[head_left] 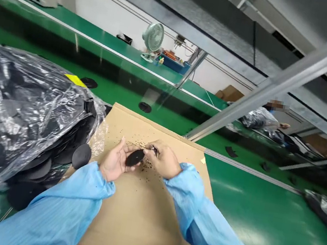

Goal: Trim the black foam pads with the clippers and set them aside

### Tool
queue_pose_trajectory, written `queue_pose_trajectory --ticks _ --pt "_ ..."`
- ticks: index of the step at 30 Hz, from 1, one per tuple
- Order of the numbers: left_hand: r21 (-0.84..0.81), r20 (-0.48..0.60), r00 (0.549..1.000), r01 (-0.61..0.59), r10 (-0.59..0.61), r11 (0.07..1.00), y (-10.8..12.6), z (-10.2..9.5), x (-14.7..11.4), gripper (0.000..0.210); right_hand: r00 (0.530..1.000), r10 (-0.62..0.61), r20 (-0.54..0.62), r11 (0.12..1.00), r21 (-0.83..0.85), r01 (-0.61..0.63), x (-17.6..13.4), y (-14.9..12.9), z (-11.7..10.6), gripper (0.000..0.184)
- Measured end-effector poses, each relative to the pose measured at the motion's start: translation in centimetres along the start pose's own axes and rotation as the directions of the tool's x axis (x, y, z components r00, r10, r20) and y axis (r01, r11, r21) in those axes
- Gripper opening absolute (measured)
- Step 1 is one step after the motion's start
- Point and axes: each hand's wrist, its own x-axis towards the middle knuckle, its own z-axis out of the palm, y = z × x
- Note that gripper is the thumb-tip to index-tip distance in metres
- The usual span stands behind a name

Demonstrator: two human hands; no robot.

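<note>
Left hand (115, 160): palm turned up and loosely cupped, fingers closed on a black disc (134, 158), seemingly to leave the rim nearest the other hand exposed.
Right hand (163, 158): curled round a small shiny tool (155, 151) (mostly hidden by the fingers), fingertips at the disc's edge, perhaps to steady it there.
Black disc: between both hands, tilted, above the cardboard (134, 222).
Cardboard: spread beneath, likely to catch the dark crumbs (147, 166) scattered around the hands.
Plastic bag (27, 91): beside the left arm, its mouth spilling more discs (81, 156), presumably for easy reach.
</note>
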Motion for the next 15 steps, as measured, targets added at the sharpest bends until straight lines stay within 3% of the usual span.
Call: queue_pose_trajectory --ticks 3,6,8,10,12,15 --pt "0.111 -0.091 0.993 -0.07 0.08 0.991 -0.4 0.1 0.1 0.025 0.964 0.236 -0.118 0.968 -0.063 -0.245 2.9 3.5 -0.8 0.016" --pt "0.205 -0.143 0.978 -0.122 0.153 0.971 -0.9 0.2 0.2 0.032 0.82 0.515 -0.25 0.841 -0.034 -0.54 6.6 7.8 -1.6 0.026" --pt "0.229 -0.156 0.975 -0.123 0.161 0.966 -1.2 0.3 0.3 0.036 0.733 0.615 -0.291 0.768 0.01 -0.64 8.9 10.5 -2.4 0.03" --pt "0.236 -0.171 0.971 -0.124 0.167 0.964 -1.3 0.3 0.3 0.04 0.678 0.658 -0.328 0.728 0.044 -0.685 10.9 12.6 -3.2 0.03" --pt "0.235 -0.176 0.969 -0.127 0.171 0.964 -1.3 0.4 0.2 0.043 0.663 0.652 -0.367 0.733 0.082 -0.676 12.4 13.7 -3.9 0.028" --pt "0.225 -0.17 0.973 -0.116 0.156 0.968 -1.4 0.6 0.3 0.046 0.752 0.517 -0.41 0.852 0.155 -0.501 13.7 13.5 -4.0 0.025"
